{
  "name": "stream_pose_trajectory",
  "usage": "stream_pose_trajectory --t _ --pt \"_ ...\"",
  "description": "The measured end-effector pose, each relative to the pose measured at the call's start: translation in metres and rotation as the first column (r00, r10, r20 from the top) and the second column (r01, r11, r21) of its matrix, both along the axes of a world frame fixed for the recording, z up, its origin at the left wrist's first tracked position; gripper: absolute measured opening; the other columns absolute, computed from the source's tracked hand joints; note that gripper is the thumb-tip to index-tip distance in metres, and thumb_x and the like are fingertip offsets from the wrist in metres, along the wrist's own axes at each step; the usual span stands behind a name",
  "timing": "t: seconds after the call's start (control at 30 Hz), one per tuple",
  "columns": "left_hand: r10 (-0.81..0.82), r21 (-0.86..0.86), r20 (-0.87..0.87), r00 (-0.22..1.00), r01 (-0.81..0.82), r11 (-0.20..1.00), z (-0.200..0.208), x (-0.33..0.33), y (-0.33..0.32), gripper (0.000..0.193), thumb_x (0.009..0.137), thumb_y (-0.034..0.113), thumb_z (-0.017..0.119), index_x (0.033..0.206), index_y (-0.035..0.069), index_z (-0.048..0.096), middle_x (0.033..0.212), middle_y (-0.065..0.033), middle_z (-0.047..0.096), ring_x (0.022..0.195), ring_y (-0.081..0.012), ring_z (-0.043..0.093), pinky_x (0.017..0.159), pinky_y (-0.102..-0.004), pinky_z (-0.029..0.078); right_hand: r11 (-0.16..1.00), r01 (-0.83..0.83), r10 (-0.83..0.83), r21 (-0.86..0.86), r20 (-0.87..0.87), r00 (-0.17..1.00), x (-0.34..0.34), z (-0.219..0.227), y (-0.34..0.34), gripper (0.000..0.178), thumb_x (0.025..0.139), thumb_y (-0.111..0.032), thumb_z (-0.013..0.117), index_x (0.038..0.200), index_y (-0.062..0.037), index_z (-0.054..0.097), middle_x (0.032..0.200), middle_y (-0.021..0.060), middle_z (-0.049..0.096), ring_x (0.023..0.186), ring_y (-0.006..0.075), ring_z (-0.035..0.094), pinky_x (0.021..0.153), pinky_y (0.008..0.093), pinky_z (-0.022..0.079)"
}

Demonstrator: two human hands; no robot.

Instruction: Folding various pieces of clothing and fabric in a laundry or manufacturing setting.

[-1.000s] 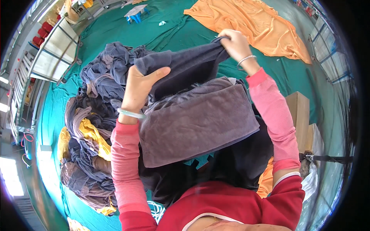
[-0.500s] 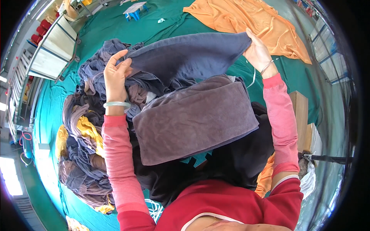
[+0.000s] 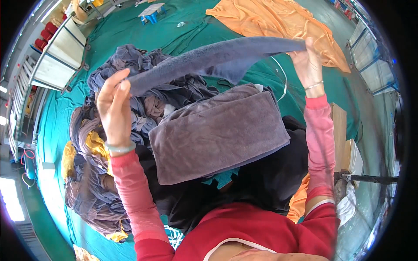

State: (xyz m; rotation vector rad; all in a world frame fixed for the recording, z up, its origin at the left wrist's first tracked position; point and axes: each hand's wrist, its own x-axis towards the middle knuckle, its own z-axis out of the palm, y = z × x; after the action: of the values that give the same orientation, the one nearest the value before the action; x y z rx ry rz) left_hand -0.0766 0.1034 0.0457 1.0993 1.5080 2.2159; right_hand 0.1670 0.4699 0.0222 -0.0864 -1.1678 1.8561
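A dark blue-grey towel (image 3: pixel 204 57) is stretched in the air between my two hands, its middle lifted and a loose flap hanging below. My left hand (image 3: pixel 114 104) pinches its left end between thumb and fingers. At the other end my right hand (image 3: pixel 307 65) is closed on the towel's corner. Below, a stack of folded grey-brown towels (image 3: pixel 220 137) lies across my lap, with a blue-grey layer showing at its lower edge. Behind and left of the stack spreads a heap of crumpled towels (image 3: pixel 98 191), mostly blue-grey and brown with some yellow ones.
Green sheeting (image 3: pixel 187 37) covers the floor. An orange cloth (image 3: pixel 278 26) is spread at the far right. A small stool (image 3: pixel 151 12) stands at the back, a wheeled cart (image 3: pixel 61 54) at the far left. Cardboard pieces (image 3: pixel 339 135) and a black bar (image 3: pixel 370 179) are on my right.
My hands have moved apart, the left one leftward and nearer, the right one rightward. The towel between them is pulled longer and narrower, its hanging part drawn up off the stack.
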Motion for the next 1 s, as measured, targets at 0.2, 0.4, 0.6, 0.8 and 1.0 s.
stream_pose_trajectory --t 0.2,0.4,0.6,0.8,1.0 --pt "0.008 0.009 -0.409 0.913 -0.005 1.000 -0.011 0.042 -0.077 0.019 0.077 0.010 0.060 0.090 -0.001 0.053 0.086 -0.0100 0.054 0.098 -0.0324 0.056 0.090 -0.0462 0.042 0.993 0.019 -0.007 0.113 -0.103 0.995 0.057 0.023 -0.042 0.020 0.087 -0.028 0.059 0.091 -0.0076 0.059 0.090 0.0037 0.055 0.082 0.0192 0.051 0.074 0.0341 0.042" --pt "-0.335 0.144 -0.672 0.661 0.560 0.816 -0.007 0.087 -0.079 0.014 0.074 0.013 0.064 0.081 0.004 0.072 0.052 0.0062 0.043 0.040 -0.0059 0.036 0.045 -0.0249 0.023 0.654 -0.497 0.631 0.571 -0.049 0.774 0.135 0.023 -0.057 0.030 0.067 -0.018 0.080 0.080 -0.0035 0.056 0.077 0.0133 0.060 0.060 0.0205 0.057 0.049 0.0261 0.048" --pt "-0.544 0.094 -0.618 0.568 0.740 0.666 -0.002 0.096 -0.086 0.012 0.075 0.014 0.064 0.075 0.004 0.071 0.057 0.0023 0.054 0.047 -0.0069 0.049 0.045 -0.0243 0.034 0.602 -0.682 0.760 0.415 -0.036 0.649 0.122 0.000 -0.074 0.033 0.065 -0.014 0.082 0.084 0.0018 0.059 0.069 0.0191 0.061 0.054 0.0285 0.064 0.043 0.0295 0.052" --pt "0.224 -0.568 -0.386 0.895 -0.422 0.707 -0.006 0.079 -0.028 0.032 0.084 0.010 0.061 0.114 0.001 0.057 0.064 -0.0066 0.059 0.054 -0.0055 0.048 0.053 -0.0193 0.038 0.982 -0.145 0.026 0.119 0.679 0.734 0.077 -0.010 -0.079 0.036 0.087 -0.024 0.060 0.111 0.0024 0.056 0.100 0.0040 0.059 0.089 0.0087 0.053 0.079 0.0247 0.043" --pt "-0.209 -0.697 -0.471 0.857 -0.216 0.684 -0.038 0.102 -0.027 0.070 0.082 0.013 0.060 0.138 -0.003 0.021 0.130 -0.0273 0.040 0.122 -0.0381 0.041 0.099 -0.0362 0.033 0.810 -0.463 -0.084 0.362 0.851 0.518 0.091 -0.017 -0.100 0.065 0.082 -0.028 0.064 0.135 -0.0027 0.036 0.136 0.0123 0.041 0.130 0.0217 0.032 0.106 0.0333 0.025"
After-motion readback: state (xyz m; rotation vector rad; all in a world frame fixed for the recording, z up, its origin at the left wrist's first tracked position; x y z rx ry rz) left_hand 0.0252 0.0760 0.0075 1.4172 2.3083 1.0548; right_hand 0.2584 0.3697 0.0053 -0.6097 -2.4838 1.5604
